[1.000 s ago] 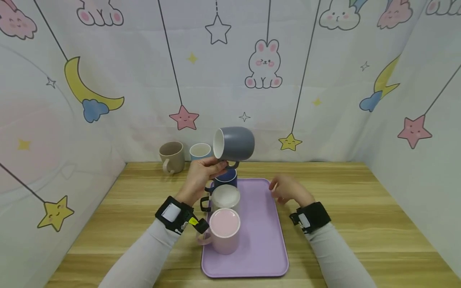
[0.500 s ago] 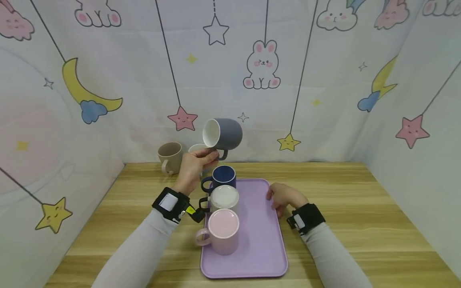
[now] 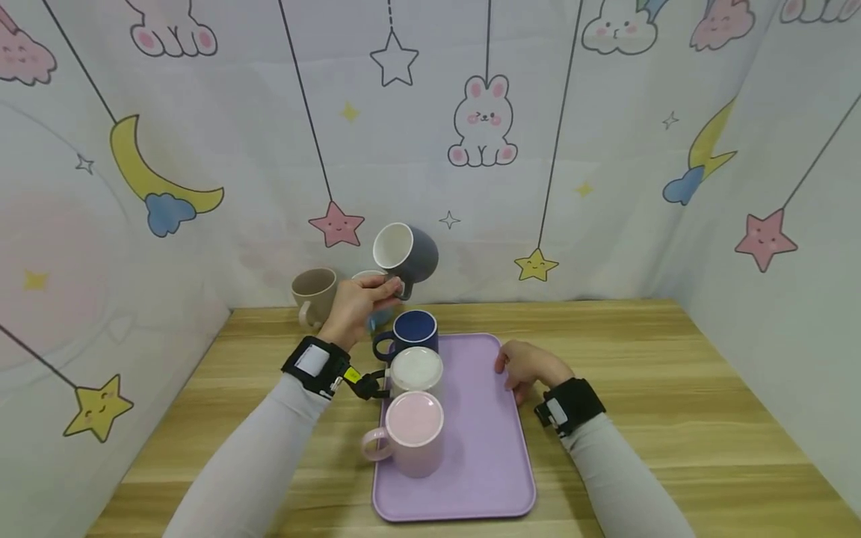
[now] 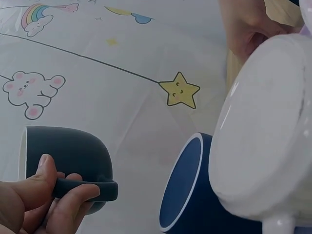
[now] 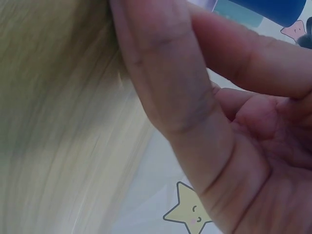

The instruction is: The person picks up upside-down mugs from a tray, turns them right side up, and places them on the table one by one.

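My left hand (image 3: 356,306) pinches the handle of a grey-blue mug (image 3: 418,255). The mug is in the air beyond the tray, tilted with its white inside towards the left. In the left wrist view, thumb and fingers close on the handle of this mug (image 4: 73,153). My right hand (image 3: 531,368) grips the right rim of a lilac tray (image 3: 484,448); its fingertips are partly hidden. Along the tray's left side stand a navy mug (image 3: 415,332) with its mouth up, a white mug (image 3: 417,370) and a pink mug (image 3: 415,430), these two base up, handles leftward.
At the back left, a beige mug (image 3: 315,295) stands on the wooden table (image 3: 619,388). Beside it a light blue mug (image 3: 378,317) is mostly hidden by my left hand. A patterned cloth (image 3: 437,149) hangs behind the table and along its sides.
The grey-blue mug has moved left, and its mouth has turned more upward and towards me. My right hand has settled on the tray's right rim. The mugs on the tray stay put.
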`<state>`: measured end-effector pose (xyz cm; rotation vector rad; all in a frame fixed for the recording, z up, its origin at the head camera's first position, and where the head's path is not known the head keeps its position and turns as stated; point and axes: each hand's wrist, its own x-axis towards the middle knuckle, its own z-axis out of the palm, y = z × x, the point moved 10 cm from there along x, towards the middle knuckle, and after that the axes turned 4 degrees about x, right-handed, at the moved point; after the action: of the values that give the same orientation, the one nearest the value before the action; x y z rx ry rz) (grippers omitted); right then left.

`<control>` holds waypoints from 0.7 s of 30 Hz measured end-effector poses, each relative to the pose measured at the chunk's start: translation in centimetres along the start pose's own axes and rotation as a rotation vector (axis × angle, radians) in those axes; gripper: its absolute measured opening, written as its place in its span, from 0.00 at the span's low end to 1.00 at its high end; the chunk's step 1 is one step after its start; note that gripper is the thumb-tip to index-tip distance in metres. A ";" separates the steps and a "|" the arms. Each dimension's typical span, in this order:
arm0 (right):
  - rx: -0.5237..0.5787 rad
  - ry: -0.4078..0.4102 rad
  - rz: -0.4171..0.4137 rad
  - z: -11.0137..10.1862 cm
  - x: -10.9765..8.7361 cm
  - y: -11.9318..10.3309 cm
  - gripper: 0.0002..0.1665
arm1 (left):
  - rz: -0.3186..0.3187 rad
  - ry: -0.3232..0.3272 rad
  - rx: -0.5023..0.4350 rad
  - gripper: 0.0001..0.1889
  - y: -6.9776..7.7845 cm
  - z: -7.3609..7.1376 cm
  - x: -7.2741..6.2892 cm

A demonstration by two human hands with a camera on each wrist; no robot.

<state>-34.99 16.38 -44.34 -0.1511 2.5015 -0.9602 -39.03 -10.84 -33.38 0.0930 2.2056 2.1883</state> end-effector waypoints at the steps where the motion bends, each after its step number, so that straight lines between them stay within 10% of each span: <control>1: 0.001 -0.001 0.002 0.0 0.0 0.1 0.12 | -0.002 -0.002 0.000 0.18 0.0 0.0 0.1; 21: 0.033 0.006 0.003 -0.2 -0.4 0.3 0.12 | -0.133 -0.146 0.034 0.18 -1.8 1.7 3.2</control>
<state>-34.69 16.82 -44.27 -0.1338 2.4888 -1.0021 -42.15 -8.93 -35.13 0.1008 2.1059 2.0083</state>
